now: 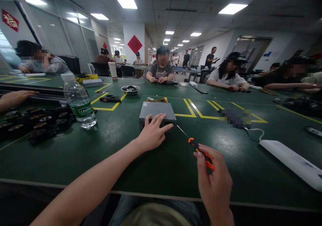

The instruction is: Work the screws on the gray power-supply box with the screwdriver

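Observation:
On the green table in front of me sits a grey metal box (158, 109), which looks like a computer power supply, with coloured wires (157, 100) at its far side. My left hand (154, 132) rests on its near edge, fingers spread over the top and front. An orange and black screwdriver (201, 152) is held in my right hand (213, 175), between thumb and fingers. Its thin shaft points up and left, the tip close to the box's right front corner. Whether the tip touches the box I cannot tell. Part of the box's front is hidden by my left hand.
A water bottle (82, 105) stands left, beside a heap of black parts (37, 125). Beyond are a metal bowl (130, 90) and a black-and-red tool (110, 99). A white power strip (291, 162) lies right. Several people sit around the table; another person's hand (18, 97) reaches in from the left.

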The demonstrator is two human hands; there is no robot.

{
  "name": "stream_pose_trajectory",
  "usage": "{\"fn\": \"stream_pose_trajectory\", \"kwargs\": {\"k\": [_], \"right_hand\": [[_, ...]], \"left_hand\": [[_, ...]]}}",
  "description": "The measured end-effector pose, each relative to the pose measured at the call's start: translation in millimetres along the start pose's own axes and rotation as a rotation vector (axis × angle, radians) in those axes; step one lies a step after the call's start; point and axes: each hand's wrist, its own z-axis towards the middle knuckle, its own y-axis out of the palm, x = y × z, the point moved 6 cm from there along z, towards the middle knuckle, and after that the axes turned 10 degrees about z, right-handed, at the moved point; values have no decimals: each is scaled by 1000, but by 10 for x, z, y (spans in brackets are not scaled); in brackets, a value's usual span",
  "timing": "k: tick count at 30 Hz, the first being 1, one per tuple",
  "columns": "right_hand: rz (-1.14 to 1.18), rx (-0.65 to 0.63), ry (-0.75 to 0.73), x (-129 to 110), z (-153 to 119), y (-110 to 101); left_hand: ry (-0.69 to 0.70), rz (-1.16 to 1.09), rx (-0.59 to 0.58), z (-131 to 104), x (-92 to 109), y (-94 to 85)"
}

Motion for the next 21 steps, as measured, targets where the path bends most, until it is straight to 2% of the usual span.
{"fn": "stream_pose_trajectory", "kwargs": {"k": [5, 10, 21], "right_hand": [[47, -95, -66, -117, -11, 197], [68, -142, -98, -212, -15, 362], [4, -138, -123, -208, 0, 455]], "left_hand": [[-176, -25, 102, 29, -252, -12], [-158, -7, 80, 24, -287, 73], [-156, -4, 85, 20, -292, 66]]}}
